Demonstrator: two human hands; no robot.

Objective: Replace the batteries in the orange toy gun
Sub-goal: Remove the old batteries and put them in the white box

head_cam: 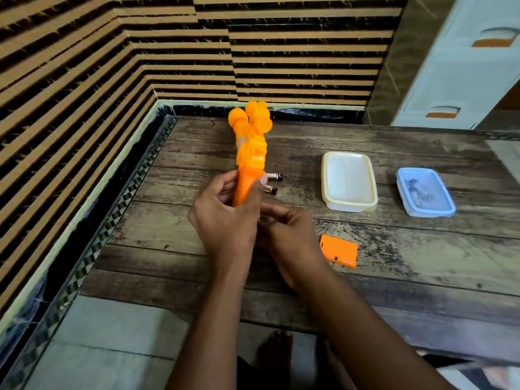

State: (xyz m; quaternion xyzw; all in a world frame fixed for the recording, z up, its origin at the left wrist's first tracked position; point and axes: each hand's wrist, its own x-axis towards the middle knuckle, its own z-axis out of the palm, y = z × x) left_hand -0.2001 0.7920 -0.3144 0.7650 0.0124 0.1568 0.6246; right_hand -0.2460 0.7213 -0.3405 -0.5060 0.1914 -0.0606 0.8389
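I hold the orange toy gun [251, 147] upright over the wooden table [394, 277], barrel end away from me. My left hand [225, 220] grips its handle, thumb along the side. My right hand [284, 235] sits just behind and below the left, fingers curled near the base of the handle; whether it holds anything is hidden. Two dark batteries [274, 182] lie on the table just past the handle. The orange battery cover [339, 250] lies flat to the right of my right hand.
A white lidded container [349, 181] stands at centre right, and a blue lidded container [425, 191] with small items inside stands further right. A striped wall runs along the left and back. The near table edge is by my feet.
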